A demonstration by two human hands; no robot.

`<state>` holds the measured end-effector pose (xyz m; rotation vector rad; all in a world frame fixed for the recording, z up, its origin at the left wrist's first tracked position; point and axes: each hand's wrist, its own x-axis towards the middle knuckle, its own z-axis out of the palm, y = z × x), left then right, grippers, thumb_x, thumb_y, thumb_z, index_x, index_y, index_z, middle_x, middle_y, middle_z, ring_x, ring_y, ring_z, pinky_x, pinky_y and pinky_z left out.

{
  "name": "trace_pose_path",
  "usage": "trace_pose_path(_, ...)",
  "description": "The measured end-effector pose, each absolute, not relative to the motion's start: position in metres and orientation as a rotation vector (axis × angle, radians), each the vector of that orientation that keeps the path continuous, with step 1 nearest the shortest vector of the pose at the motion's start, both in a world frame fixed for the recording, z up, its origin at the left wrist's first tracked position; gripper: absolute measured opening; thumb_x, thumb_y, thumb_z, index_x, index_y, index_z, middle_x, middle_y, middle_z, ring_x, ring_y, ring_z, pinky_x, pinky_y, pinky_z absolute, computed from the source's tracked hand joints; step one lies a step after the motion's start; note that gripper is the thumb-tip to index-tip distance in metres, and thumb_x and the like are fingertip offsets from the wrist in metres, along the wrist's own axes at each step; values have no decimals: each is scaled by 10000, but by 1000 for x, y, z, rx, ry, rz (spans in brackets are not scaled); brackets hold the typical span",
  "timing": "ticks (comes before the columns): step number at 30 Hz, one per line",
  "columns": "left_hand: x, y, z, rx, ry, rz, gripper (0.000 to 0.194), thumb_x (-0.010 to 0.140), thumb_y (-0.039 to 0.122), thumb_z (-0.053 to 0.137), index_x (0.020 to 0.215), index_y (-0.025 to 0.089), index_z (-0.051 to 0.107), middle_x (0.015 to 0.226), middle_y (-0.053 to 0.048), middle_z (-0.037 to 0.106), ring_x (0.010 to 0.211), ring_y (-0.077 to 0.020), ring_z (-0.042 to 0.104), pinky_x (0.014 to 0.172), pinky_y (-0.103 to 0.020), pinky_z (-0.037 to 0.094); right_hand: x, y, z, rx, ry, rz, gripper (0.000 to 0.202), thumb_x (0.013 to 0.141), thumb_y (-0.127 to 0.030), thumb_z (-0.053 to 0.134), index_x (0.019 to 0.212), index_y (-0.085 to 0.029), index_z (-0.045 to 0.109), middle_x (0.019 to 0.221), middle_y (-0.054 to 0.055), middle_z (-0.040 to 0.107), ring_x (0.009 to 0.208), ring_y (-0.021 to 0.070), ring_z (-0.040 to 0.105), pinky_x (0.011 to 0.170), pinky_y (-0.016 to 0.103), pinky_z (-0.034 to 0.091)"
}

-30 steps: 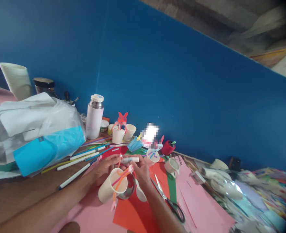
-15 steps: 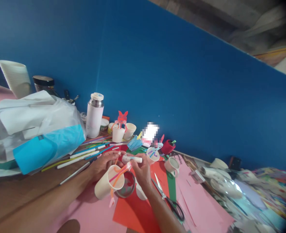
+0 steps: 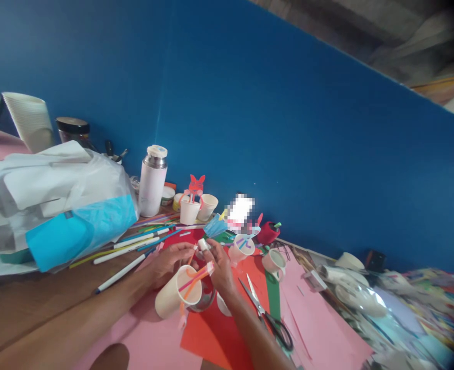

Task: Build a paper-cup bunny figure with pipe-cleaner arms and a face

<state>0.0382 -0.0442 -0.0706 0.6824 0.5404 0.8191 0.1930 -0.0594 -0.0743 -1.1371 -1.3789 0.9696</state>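
My left hand [image 3: 175,259] has its fingers pinched at the white tip of a thin orange strip [image 3: 191,255] rising from the near paper cup. My right hand [image 3: 219,267] is closed around a small white tube [image 3: 202,245], one end pointing up close to my left fingertips. The tilted paper cup [image 3: 168,299] stands just below both hands, with orange and pink straws [image 3: 194,285] across its mouth. Partly hidden behind that cup is a round metal tin [image 3: 207,300]. A white disc [image 3: 223,305] lies beside my right wrist.
Scissors [image 3: 263,311] lie open on red, green and pink paper [image 3: 307,329] to the right. Behind stand a mug [image 3: 273,263], decorated cups [image 3: 190,211] and a flask [image 3: 152,182]. Markers [image 3: 121,272] and a plastic bag [image 3: 57,185] are left; piled wrappers [image 3: 365,298] right.
My right hand has turned the white tube from lying level to end-up and drawn it closer to my left fingers. The view has shifted slightly.
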Motion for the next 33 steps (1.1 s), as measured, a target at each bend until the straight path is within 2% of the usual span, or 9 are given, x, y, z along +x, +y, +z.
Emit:
trace_pose_path(6,45,-49,-76,788,566,794,146,711,254,612,804,144,585,637,-58,641,540,-145,589,547,-243,425,184,-66,-75,-1224,-1355,991,233,814,-388,463,920,-185,508,697,9,591,536,124,546,479,229,419)
trace_pose_path(9,47,-50,-75,772,561,813,140,707,248,616,794,143,584,634,-49,629,546,-144,589,551,-244,424,182,-66,-72,-1224,-1381,929,256,823,-396,428,906,-183,546,769,27,604,632,133,560,551,238,439)
trace_pose_path(11,47,-50,-74,727,562,848,138,699,244,626,785,149,572,624,-33,618,538,-137,582,544,-239,418,182,-65,-70,-1222,-1379,926,278,821,-380,428,981,-181,538,847,45,610,725,149,572,606,245,450)
trace_pose_path(14,46,-48,-71,666,539,914,129,695,232,631,761,149,557,620,-18,605,536,-123,568,547,-229,414,183,-67,-69,-1255,-1367,985,319,789,-346,475,1061,-179,485,818,36,609,679,149,571,562,239,447)
trace_pose_path(20,42,-45,-69,624,526,970,104,727,228,599,779,149,555,635,-29,611,541,-127,567,555,-237,421,194,-70,-77,-1398,-1527,766,153,691,-266,559,798,-157,554,642,-23,538,548,104,459,488,204,363)
trace_pose_path(27,41,-47,-70,617,479,940,107,741,243,583,771,147,547,724,-57,634,614,-153,600,613,-267,444,199,-67,-81,-1377,-1584,731,128,734,-253,472,633,-174,477,575,-37,454,535,98,394,455,193,299)
trace_pose_path(33,41,-47,-68,616,469,937,107,747,242,580,778,147,541,715,-44,630,619,-155,604,622,-272,448,202,-67,-80,-1364,-1657,698,175,758,-210,403,588,-189,438,559,-23,460,512,106,395,443,212,276)
